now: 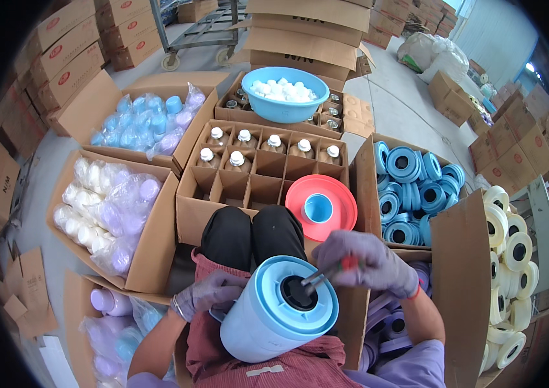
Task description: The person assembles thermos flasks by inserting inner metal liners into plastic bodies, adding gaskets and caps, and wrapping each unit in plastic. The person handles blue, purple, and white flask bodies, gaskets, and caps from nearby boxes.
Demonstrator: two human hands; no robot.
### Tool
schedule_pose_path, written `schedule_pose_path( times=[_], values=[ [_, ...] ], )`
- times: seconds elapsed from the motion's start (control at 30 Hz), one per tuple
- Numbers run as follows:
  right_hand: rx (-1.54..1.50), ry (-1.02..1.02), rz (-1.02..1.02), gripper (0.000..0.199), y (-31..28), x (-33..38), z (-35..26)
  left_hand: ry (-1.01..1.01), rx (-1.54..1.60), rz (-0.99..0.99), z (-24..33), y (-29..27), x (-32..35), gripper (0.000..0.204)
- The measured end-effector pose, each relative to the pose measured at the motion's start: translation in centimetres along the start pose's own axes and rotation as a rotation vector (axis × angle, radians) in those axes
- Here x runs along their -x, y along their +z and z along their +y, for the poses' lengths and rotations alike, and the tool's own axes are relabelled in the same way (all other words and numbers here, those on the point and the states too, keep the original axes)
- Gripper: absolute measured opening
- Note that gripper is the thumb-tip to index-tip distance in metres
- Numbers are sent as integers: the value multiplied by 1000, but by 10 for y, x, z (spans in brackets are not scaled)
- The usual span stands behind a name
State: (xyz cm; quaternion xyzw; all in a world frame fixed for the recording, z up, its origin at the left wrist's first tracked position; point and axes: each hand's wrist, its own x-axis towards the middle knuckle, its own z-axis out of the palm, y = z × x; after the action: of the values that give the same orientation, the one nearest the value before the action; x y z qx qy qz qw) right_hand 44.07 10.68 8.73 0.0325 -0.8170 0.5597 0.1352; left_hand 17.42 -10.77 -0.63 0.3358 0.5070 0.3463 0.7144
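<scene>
A light blue jug (248,336), perhaps a vacuum flask shell, lies tilted in my lap, its round end facing up. A black disc (298,293) fills the middle of that blue end. My gloved left hand (214,294) grips the jug's left side near its handle; its fingertips are partly hidden. Closed in my gloved right hand (371,265) is a red-handled tool (351,262) with two metal prongs, whose tips meet the black disc. Just beyond my knees, a red basin-like dish (342,194) holds a blue cup-shaped piece (318,208).
Ahead, a divided carton (213,210) holds several white-capped bottles. Behind it sits a blue basin (285,114) of white caps. Cartons of bagged cups (133,207) stand left; blue ring parts (404,165) and cream ones (517,249) fill cartons on the right.
</scene>
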Motion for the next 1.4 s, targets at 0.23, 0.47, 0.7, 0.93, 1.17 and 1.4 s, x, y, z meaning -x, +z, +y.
schedule_pose_path(
  times=[0.23,0.47,0.7,0.93,1.17,1.4],
  values=[
    [583,-269,-283,30,24,-5,-52,152,-58,-198,-4,1,-33,35],
    [763,-145,-264,29,37,2,-68,101,-27,0,-6,9,8,41],
    [637,-494,-268,24,37,-35,-57,168,-17,3,-53,-17,-4,38],
    [691,-509,-392,18,44,-36,-93,193,-2,-415,-6,16,-68,26],
    [752,-435,-476,22,58,-30,-95,208,96,-596,-21,42,-124,25],
    [668,-250,-184,35,65,-9,-57,217,-22,73,-26,19,-24,31]
  ],
)
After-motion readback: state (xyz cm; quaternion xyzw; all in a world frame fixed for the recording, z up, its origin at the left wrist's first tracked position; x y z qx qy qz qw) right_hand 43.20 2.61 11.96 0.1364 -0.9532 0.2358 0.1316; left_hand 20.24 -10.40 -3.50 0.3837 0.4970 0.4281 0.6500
